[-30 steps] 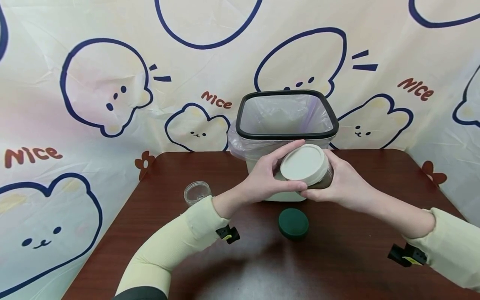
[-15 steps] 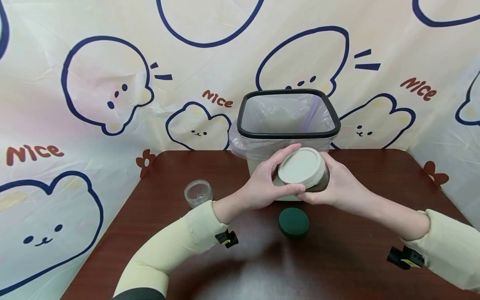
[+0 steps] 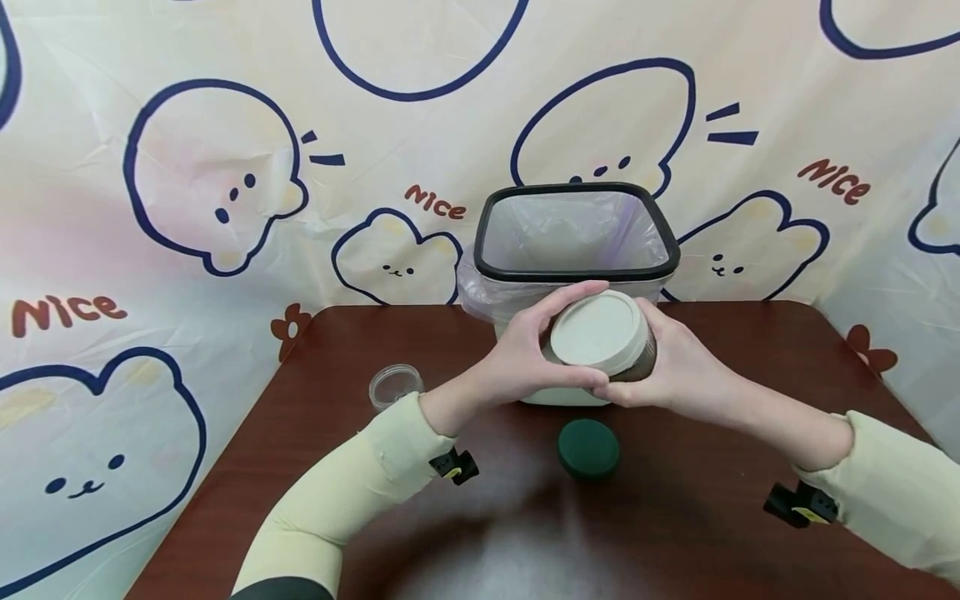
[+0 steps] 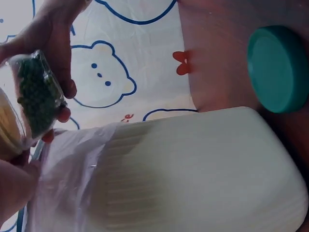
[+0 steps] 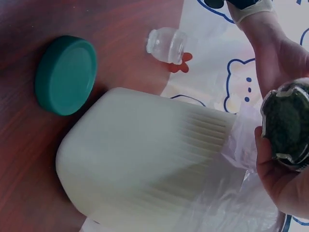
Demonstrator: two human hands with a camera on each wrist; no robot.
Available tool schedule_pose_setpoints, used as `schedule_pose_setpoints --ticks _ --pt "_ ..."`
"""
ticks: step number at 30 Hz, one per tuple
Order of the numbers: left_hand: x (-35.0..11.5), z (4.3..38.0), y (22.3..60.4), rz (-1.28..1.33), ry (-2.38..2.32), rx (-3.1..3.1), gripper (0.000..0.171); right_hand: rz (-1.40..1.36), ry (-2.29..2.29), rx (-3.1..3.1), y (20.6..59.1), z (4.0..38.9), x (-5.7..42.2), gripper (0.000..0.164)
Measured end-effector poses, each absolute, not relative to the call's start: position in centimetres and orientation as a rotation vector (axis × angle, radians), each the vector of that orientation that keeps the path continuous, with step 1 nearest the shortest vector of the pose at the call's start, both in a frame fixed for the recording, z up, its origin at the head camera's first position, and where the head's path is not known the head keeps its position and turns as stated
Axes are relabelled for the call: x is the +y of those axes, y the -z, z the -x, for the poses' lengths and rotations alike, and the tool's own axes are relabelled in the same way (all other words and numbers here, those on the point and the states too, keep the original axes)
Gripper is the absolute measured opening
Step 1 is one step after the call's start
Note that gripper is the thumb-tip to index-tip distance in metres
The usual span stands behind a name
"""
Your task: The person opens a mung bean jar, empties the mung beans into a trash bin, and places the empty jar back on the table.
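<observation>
Jar [image 5: 287, 125] cut off in wrist views.

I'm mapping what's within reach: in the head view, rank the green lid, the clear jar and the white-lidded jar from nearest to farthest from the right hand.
1. White-lidded jar: touching the right hand.
2. Green lid: on the table, lower in the picture.
3. Clear jar: on the table, farthest left.

Walled in pale sheeting [image 3: 405, 150] with blue-outlined cartoon animals [image 3: 90, 450] and red "Nice" lettering [image 3: 69, 315]; furnished with a glossy reddish-brown worktop [image 3: 660, 533].
</observation>
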State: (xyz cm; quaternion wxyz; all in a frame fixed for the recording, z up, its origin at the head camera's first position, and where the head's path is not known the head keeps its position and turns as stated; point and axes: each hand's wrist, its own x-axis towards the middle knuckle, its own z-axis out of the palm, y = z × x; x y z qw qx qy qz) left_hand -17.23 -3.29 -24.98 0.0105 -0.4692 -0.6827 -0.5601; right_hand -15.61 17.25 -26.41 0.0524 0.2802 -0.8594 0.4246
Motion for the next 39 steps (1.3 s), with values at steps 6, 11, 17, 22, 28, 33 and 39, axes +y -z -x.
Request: schedule_pose_setpoints --ticks 6,11,17,22,28,33,39 --pt "-3.2 17.2 24.6 1.697 1.732 -2.003 0.086 -0.976 -1.266 -2.619 26.4 15.1 17.2 0.079" --pt "-3.1 17.0 25.2 1.615 1.783 -2.026 0.079 -0.992 -1.327 -2.627 26.5 15.0 17.1 0.077" --pt "-2.8 16.7 25.9 1.496 1.837 -2.034 0.076 -0.965 -1.378 -2.612 26.9 15.0 16.8 0.073" --pt "-2.4 16.5 26.2 1.362 1.839 -2.028 0.073 -0.87 -1.314 -2.613 26.9 15.1 16.6 0.073" --pt "-1.8 15.9 26.4 1.108 1.903 -2.092 0.071 -0.757 -1.231 -2.611 27.3 15.2 16.3 0.076" --pt "-2.2 16.1 26.1 1.202 1.887 -2.141 0.077 -0.758 -1.254 -2.61 27.2 15.0 16.7 0.076" --pt "-3.4 17.4 26.4 1.505 1.874 -2.069 0.083 -0.843 -1.319 -2.606 26.8 14.8 17.1 0.076"
